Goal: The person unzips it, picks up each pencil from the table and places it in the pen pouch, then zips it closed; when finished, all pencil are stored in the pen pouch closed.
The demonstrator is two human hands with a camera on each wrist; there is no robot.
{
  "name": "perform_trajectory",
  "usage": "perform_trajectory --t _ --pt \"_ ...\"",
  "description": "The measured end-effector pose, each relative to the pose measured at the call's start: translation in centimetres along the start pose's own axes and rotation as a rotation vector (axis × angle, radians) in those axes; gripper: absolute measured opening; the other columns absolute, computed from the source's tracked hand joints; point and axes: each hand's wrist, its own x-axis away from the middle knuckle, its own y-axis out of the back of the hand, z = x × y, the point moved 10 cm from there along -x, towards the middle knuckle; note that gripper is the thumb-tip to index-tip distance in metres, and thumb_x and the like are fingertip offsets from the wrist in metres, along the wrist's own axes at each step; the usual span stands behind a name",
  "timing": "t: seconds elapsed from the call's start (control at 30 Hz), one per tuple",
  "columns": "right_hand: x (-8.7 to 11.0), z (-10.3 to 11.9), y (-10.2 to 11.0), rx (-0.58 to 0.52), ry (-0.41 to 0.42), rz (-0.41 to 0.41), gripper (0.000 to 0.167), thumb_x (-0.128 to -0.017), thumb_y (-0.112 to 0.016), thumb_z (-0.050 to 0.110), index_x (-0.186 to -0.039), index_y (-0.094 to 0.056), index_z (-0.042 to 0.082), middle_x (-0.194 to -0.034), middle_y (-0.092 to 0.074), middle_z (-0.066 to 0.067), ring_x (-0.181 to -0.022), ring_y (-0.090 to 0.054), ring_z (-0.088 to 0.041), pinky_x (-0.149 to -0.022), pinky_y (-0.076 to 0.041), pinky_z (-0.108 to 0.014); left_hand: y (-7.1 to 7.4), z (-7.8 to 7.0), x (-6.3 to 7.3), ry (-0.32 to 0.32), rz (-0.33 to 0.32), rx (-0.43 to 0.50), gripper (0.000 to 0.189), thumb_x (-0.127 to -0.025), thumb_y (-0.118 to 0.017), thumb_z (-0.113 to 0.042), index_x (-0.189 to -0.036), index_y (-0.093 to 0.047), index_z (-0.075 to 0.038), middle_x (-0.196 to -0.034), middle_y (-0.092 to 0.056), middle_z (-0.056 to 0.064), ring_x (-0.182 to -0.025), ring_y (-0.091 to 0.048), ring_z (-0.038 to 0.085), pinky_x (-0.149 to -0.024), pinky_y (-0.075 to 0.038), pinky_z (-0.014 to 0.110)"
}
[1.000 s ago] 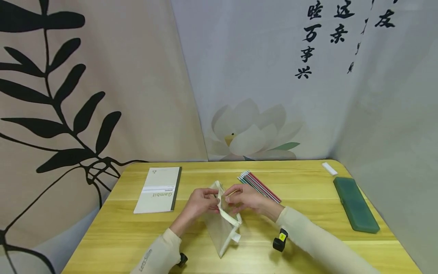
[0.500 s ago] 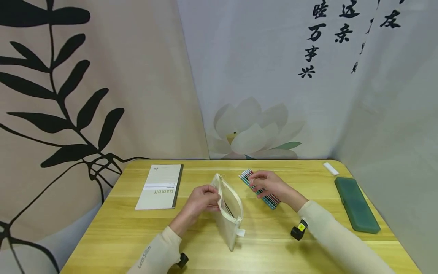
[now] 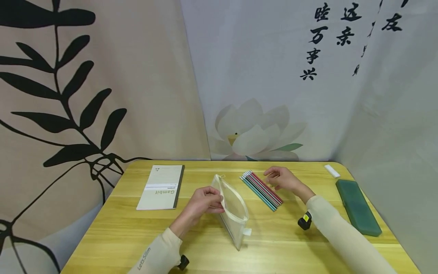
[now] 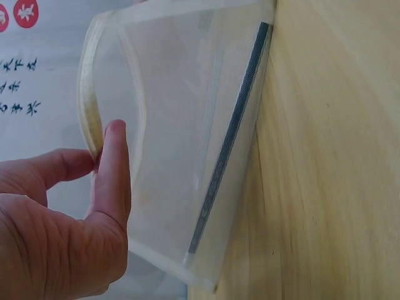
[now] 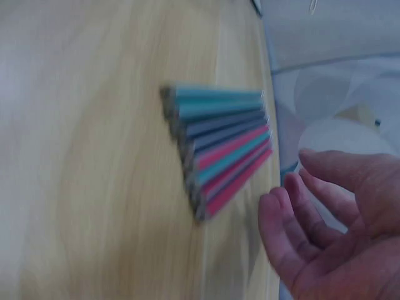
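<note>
Translucent pouch (image 3: 236, 229), dark rod (image 4: 230, 137) inside, left grip (image 3: 205, 201) pinching its rim (image 4: 89, 75), right grip (image 3: 283, 179) relaxed just beside pencils (image 3: 261, 191)

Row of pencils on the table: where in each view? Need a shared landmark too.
Head: the pencil row lies right of and below centre, just left of the right hand.
Left wrist: not in it; the dark stick inside the pouch is separate.
Right wrist: near centre, blurred, up and left of that hand.
Shared landmark: the wooden table.

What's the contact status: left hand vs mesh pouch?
Touching. The left wrist view shows it: the left hand pinches the mesh pouch at its rim.
</note>
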Motion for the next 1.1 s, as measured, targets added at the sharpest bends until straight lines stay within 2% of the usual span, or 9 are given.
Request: perform_trajectory --t 0.17,0.4,0.57,0.8,1.1 --pt "-0.7 -1.4 0.5 -0.015 -0.022 0.049 0.038 -0.103 -0.063 0.005 -0.139 -0.057 -0.004 -0.126 -0.066 -0.027 -0.098 -0.07 -0.028 -0.078 -0.068 -0.044 -0.7 0.4 -0.2 -0.002 0.037 0.004 0.022 -0.095 -0.067 -0.001 -0.114 -0.06 0.007 -0.091 -0.071 0.007 -0.077 -0.075 0.017 -0.077 -0.07 0.033" --pt "-1.7 -2.9 0.5 -0.047 -0.048 0.102 0.044 -0.102 -0.068 0.01 -0.144 -0.058 0.004 -0.13 -0.068 -0.022 -0.1 -0.069 -0.023 -0.077 -0.069 -0.039 -1.6 1.3 -0.6 0.009 0.064 0.042 0.028 -0.095 -0.066 0.003 -0.12 -0.054 0.01 -0.095 -0.065 0.007 -0.078 -0.073 0.017 -0.076 -0.07 0.032" --pt "-2.0 -2.9 0.1 -0.036 -0.047 0.135 0.047 -0.101 -0.07 0.011 -0.146 -0.057 0.008 -0.125 -0.067 -0.02 -0.096 -0.069 -0.021 -0.073 -0.068 -0.039 -2.0 1.6 -0.8 0.007 0.073 0.032 0.034 -0.093 -0.066 0.004 -0.124 -0.052 0.012 -0.097 -0.062 0.008 -0.078 -0.073 0.017 -0.075 -0.07 0.032" --pt "-1.9 -2.3 -0.3 -0.039 -0.032 0.146 0.046 -0.1 -0.07 0.007 -0.145 -0.058 0.007 -0.124 -0.065 -0.022 -0.092 -0.068 -0.022 -0.069 -0.067 -0.036 -1.9 1.8 -1.0 0.007 0.06 0.013 0.035 -0.095 -0.065 0.005 -0.126 -0.052 0.012 -0.1 -0.062 0.009 -0.079 -0.073 0.018 -0.077 -0.07 0.034" --pt "-1.8 -2.6 -0.6 -0.064 -0.02 0.167 0.045 -0.1 -0.069 0.005 -0.143 -0.059 0.004 -0.112 -0.061 -0.018 -0.086 -0.066 -0.022 -0.061 -0.059 -0.029 -1.9 1.9 -0.8 0.006 0.058 -0.032 0.034 -0.096 -0.065 0.002 -0.127 -0.055 0.013 -0.1 -0.064 0.008 -0.077 -0.071 0.016 -0.078 -0.07 0.034"
